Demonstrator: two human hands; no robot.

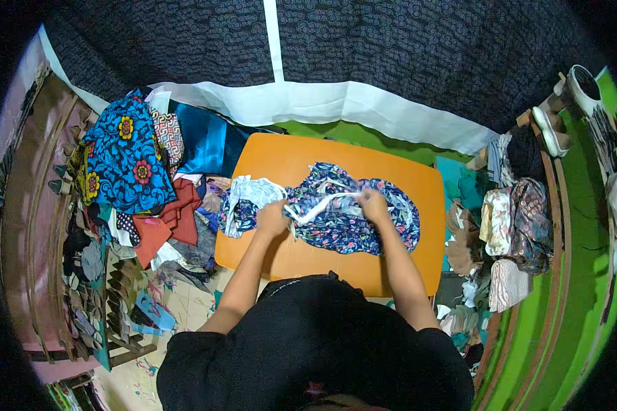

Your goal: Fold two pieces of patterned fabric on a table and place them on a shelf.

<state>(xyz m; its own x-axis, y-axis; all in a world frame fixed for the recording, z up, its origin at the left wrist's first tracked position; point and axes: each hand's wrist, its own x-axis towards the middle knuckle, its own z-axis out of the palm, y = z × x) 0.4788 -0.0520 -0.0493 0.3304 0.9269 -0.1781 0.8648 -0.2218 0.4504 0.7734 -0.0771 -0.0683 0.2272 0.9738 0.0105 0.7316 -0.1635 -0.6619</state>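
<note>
"First, report the left margin of the work area."

"A bright blue cloth (123, 154) with red and yellow flowers tops a heap of fabric. Rust-red cloth (151, 236) lies lower in that heap, near the left edge of the orange table (281, 154)."

"Next, the left hand: position and state?"

"The left hand (273, 217) is at the left part of the table, beside a pale, bunched portion of the navy floral cloth (343, 236). Its fingers are curled in and closed on fabric, at the left end of a white strip (310, 216). The number of layers under the fingers cannot be told."

"Specify the span between the hands."

"The white strip runs from one hand to the other above the cloth. It dips to a bend close to the left hand, then rises toward the right; part of it is blurred. The navy floral cloth lies rumpled on the table beneath."

"Right hand?"

"The right hand (373, 204) is over the right half of the cloth. Thumb and fingers are drawn together, clamped on the right end of the strip. The cloth extends past this hand, short of the table's right edge."

"Finally, the right margin?"

"A pale floral bundle (497, 216) hangs above a folded striped cloth (509, 284), both apart from the table."
</note>
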